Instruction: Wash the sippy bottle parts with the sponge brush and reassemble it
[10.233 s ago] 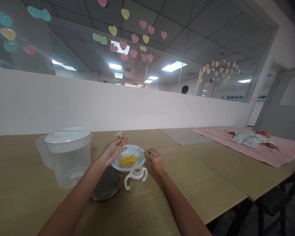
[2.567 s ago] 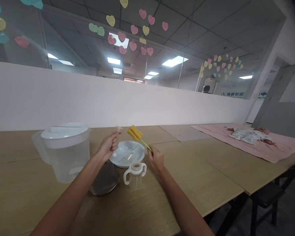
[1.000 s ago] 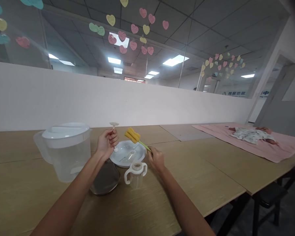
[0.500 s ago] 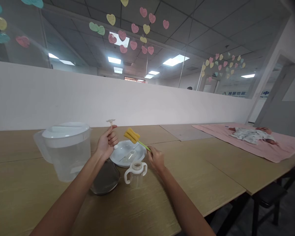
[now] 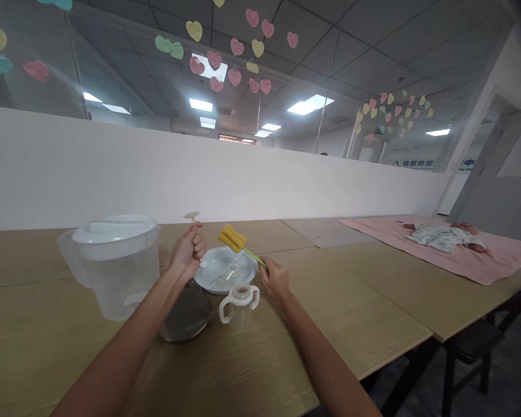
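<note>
My left hand [image 5: 188, 249] is closed round a pale bottle straw [image 5: 191, 215]. Its flat disc-shaped top sticks up above the fist and a small white end shows below. My right hand [image 5: 275, 277] grips the green handle of a sponge bottle brush [image 5: 232, 238], whose yellow head is raised above a white basin [image 5: 208, 284]. Inside the basin lie a clear bottle-like piece [image 5: 231, 274] and a thin stick. A clear baby bottle [image 5: 240, 313] with two white handles stands upright and uncapped in front of it. Below my left wrist sits a dark metal kidney-shaped dish [image 5: 186, 318].
On the left stands a clear lidded pitcher [image 5: 117, 272] holding water. A baby-like figure [image 5: 436, 236] in a patterned garment lies on a pink cloth [image 5: 386, 240] at the far right. White wall [image 5: 260, 185] rises behind the wooden table [image 5: 351, 301]; a dark stool [image 5: 473, 350] is below right.
My left hand has shifted slightly left and down with the straw, and its disc top is tilted differently. The right hand and brush are almost unmoved.
</note>
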A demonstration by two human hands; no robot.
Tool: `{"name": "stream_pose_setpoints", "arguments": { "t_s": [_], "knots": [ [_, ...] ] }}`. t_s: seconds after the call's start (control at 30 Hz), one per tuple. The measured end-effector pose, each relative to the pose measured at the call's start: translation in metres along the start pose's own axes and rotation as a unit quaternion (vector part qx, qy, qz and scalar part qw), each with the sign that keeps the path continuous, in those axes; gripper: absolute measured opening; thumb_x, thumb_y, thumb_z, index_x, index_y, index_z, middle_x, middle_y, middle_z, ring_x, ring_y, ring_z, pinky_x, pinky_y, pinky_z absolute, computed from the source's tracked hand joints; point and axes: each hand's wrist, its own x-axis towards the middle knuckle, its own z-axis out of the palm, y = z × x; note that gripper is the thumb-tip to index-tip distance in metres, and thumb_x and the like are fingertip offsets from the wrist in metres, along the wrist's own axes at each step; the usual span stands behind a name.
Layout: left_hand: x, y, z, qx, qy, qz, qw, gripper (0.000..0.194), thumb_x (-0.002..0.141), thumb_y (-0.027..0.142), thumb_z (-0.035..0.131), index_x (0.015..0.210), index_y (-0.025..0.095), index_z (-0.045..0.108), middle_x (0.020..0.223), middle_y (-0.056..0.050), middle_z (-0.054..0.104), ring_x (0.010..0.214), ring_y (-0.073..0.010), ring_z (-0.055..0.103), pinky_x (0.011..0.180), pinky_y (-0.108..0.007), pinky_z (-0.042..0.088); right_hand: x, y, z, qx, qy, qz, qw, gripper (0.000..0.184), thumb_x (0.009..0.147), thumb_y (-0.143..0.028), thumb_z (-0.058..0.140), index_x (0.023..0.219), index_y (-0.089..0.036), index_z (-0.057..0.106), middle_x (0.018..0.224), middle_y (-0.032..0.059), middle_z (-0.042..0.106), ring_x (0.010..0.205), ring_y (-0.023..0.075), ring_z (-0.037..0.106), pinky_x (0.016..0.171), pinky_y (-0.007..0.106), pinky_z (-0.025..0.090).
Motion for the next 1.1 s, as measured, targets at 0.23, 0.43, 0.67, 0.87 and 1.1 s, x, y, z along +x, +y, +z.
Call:
{"name": "stream_pose_setpoints", "arguments": {
  "t_s": [0.23,0.43,0.67,0.87,1.1],
  "knots": [
    [-0.003,-0.001,0.001,0.019,-0.02,-0.015,0.999,0.011,0.08,0.029,0.053,0.08,0.018,0.052,0.04,0.012,0.015,0.027,-0.0023,0.011,0.027,-0.014,0.01,0.0,0.001,0.001,-0.007,-0.004,-0.003,1.0,0.027,0.083,-0.021,0.037,0.088,-0.016,0.062,0.072,0.0041,0.065,0.059,0.0107,0.056,0.054,0.019,0.035],
    [0.003,0.001,-0.003,-0.015,-0.06,-0.06,0.996,0.011,0.08,0.014,0.047,0.075,0.009,0.056,0.044,0.008,0.032,0.033,-0.0019,0.028,0.03,-0.012,0.021,0.0,0.001,0.001,-0.003,-0.005,0.0,1.0,0.026,0.082,-0.021,0.037,0.088,-0.016,0.063,0.072,0.0036,0.065,0.058,0.0104,0.055,0.053,0.018,0.034],
    [0.008,0.009,0.001,-0.05,0.028,0.061,0.997,0.016,0.074,0.003,0.045,0.063,0.01,0.054,0.059,0.001,0.049,0.043,-0.0009,0.041,0.04,-0.011,0.033,0.0,0.0,0.0,-0.007,-0.008,-0.002,1.0,0.026,0.083,-0.022,0.037,0.089,-0.015,0.062,0.071,0.0038,0.065,0.058,0.0107,0.056,0.054,0.019,0.034],
    [0.0,0.016,0.0,0.027,0.071,0.015,0.997,0.009,0.074,0.01,0.048,0.066,0.012,0.052,0.038,0.012,0.017,0.027,-0.0009,0.014,0.028,-0.014,0.009,-0.001,-0.001,0.0,-0.015,-0.011,-0.006,1.0,0.027,0.083,-0.023,0.036,0.088,-0.015,0.062,0.071,0.004,0.065,0.057,0.0106,0.056,0.052,0.019,0.033],
    [-0.003,0.013,0.002,0.036,0.051,-0.007,0.998,0.006,0.073,0.02,0.055,0.075,0.015,0.053,0.036,0.013,0.016,0.026,-0.0021,0.012,0.027,-0.016,0.009,-0.001,-0.001,0.001,-0.019,-0.011,-0.007,1.0,0.027,0.083,-0.022,0.036,0.087,-0.017,0.062,0.069,0.0037,0.064,0.056,0.0105,0.055,0.052,0.019,0.033]
  ]
}}
